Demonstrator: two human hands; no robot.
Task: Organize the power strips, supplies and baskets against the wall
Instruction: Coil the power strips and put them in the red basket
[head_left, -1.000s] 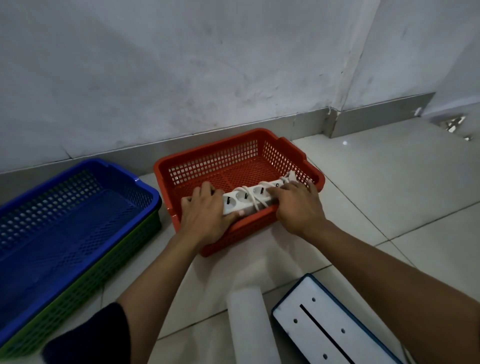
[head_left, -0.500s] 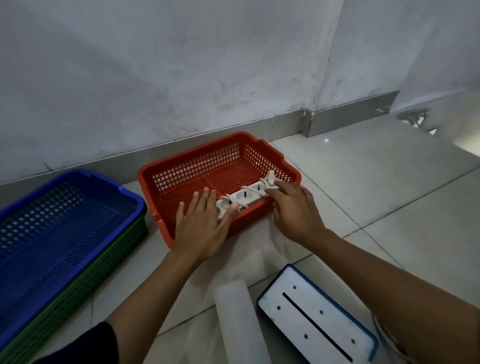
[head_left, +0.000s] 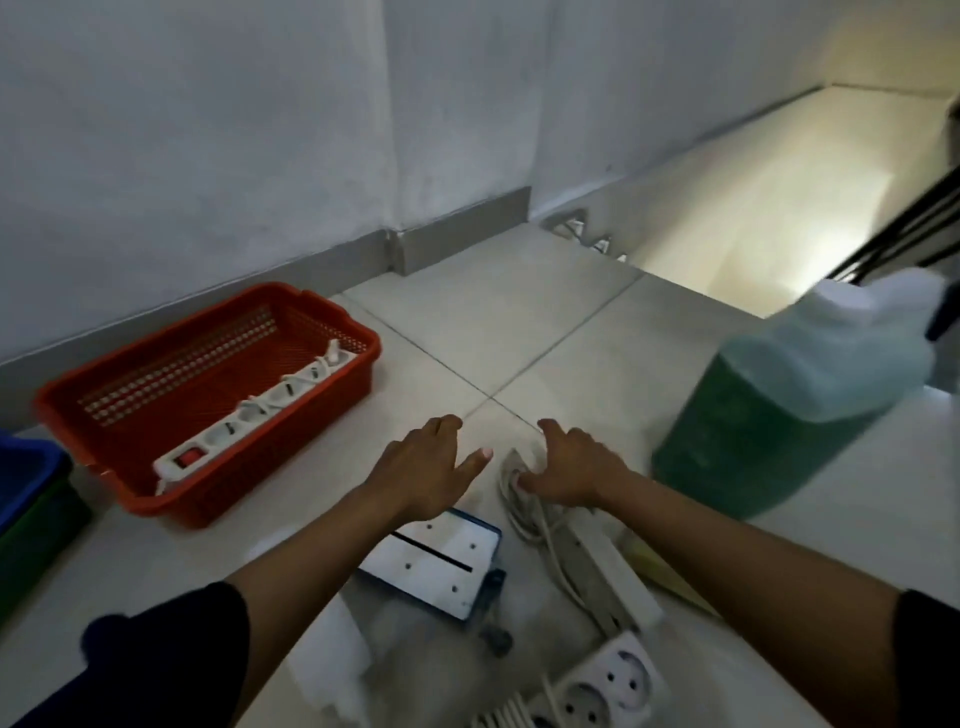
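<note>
Hands are no longer touching the power strip (head_left: 260, 415) they were setting into the red basket (head_left: 130, 499) a sec ago; it's lying w/ its cord wrapped round it along the basket's near side, basket sitting near the wall. Left hand (head_left: 423, 467) is hovering over the floor tiles, fingers spread & relaxed, holding nothing. Right hand (head_left: 569, 470) is reaching down onto the coiled cord (head_left: 524, 512) of a second power strip (head_left: 605, 566) on the floor; fingers are curling, but can't tell if it's gripping yet. Green jug (head_left: 769, 426) is standing further right.
</note>
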